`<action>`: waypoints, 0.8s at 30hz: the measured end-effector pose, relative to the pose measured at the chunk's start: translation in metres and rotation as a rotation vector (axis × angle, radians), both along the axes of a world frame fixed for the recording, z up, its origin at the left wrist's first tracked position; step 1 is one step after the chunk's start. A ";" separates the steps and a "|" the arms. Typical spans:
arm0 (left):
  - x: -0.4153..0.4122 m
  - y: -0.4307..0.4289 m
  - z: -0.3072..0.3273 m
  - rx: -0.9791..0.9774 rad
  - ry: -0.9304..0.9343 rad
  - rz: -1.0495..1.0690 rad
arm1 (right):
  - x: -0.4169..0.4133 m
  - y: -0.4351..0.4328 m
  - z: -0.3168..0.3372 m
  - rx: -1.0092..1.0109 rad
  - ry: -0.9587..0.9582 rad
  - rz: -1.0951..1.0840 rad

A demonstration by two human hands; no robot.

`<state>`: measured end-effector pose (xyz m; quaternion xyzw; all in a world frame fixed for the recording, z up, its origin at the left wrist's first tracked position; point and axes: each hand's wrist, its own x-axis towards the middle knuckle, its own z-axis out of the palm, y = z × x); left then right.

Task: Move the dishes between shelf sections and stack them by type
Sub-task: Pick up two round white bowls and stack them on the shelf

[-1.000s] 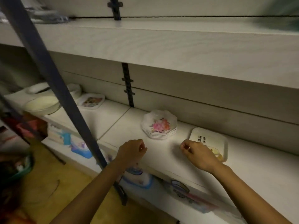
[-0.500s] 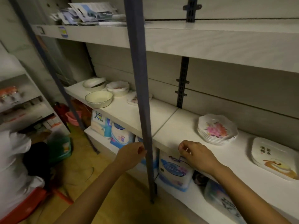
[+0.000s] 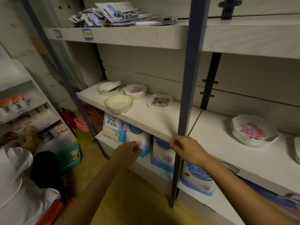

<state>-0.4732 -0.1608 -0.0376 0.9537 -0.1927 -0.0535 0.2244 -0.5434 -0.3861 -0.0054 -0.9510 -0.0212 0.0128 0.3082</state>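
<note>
Left hand point(image 3: 125, 153) and right hand point(image 3: 186, 149): fingers curled, empty, at the shelf point(image 3: 162, 122) near edge. Bowl point(image 3: 118, 103) and tray point(image 3: 159, 101) lie far left of both hands; plate stack point(image 3: 254, 129) far right.

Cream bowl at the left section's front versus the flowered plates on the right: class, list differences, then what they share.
The cream bowl is plain with a dark rim line; the flowered plates carry a pink print. The bowl is deep and round; the plates are shallow and wavy-edged. The bowl stands alone; the plates are stacked. Both are pale and upright.
</note>
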 end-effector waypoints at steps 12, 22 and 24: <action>0.112 0.040 0.002 0.003 -0.004 0.029 | 0.117 0.042 -0.007 -0.001 0.018 -0.028; 0.233 0.070 0.012 0.006 -0.028 0.006 | 0.230 0.058 -0.012 -0.019 0.027 -0.102; 0.252 0.075 0.012 -0.001 -0.034 -0.001 | 0.245 0.061 -0.014 -0.028 0.038 -0.115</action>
